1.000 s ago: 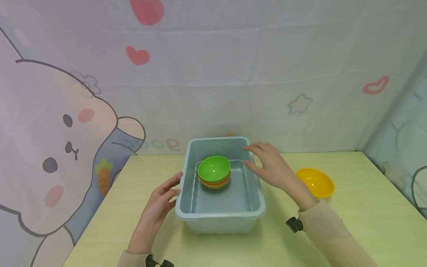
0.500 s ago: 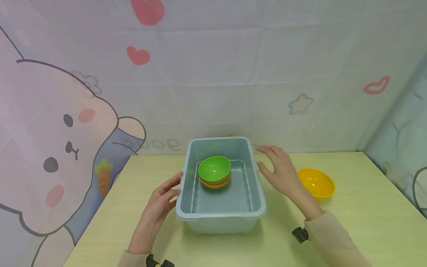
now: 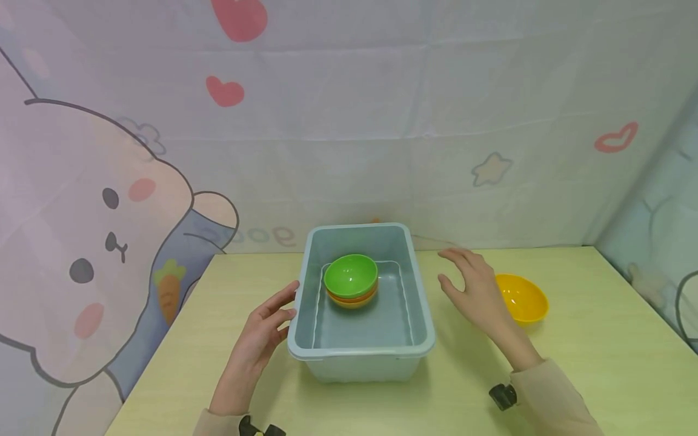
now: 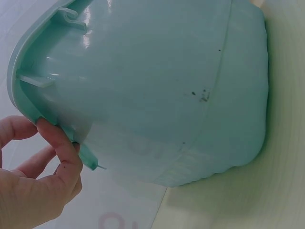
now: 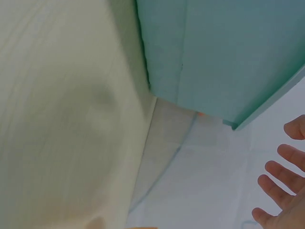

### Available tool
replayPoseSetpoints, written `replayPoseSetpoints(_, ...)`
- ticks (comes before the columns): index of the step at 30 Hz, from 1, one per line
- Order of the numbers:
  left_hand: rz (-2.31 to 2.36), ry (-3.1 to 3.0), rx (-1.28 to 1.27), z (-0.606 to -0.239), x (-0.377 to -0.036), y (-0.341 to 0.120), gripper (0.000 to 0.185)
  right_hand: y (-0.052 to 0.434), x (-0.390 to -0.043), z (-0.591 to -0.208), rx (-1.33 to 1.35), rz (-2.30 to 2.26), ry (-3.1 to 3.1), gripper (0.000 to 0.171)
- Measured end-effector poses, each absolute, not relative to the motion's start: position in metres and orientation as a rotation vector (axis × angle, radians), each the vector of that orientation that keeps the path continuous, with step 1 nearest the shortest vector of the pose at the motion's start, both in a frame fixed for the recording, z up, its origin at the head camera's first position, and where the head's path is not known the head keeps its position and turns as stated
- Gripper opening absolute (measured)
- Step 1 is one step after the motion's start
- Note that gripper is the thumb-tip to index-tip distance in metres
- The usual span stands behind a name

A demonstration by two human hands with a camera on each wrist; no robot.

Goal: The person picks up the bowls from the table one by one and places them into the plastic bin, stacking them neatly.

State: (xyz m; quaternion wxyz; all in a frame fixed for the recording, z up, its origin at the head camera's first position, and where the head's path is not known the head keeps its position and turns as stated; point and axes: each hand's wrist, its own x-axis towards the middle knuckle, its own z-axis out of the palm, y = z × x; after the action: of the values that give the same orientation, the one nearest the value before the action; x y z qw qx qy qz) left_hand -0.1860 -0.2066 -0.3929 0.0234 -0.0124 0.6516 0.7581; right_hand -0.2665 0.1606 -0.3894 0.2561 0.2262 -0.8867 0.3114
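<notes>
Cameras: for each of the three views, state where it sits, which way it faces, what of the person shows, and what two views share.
Head: sits high, faces forward and down at the table; shows the tub, the stacked bowls, the yellow bowl, the left hand and the right hand.
Left wrist: sits low beside the tub's outer wall; fingers touch its rim.
Right wrist: sits low by the table, faces the tub's other side; spread fingertips show, apart from it.
Both wrist views share the tub's outside.

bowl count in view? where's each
4, as far as the edges show. Three are stacked in the bin: green bowl on top, orange bowl under it, yellow bowl at the bottom. Another yellow bowl sits on the table by the right hand. More could be nested.
</notes>
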Motion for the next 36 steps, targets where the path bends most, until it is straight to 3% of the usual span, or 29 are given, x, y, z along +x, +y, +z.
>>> replayPoseSetpoints(36, 2.361, 2.010, -0.060, -0.395, -0.187, -0.206, 0.056, 0.224, -0.284, -0.428, 0.538, 0.542, -2.685, 0.065)
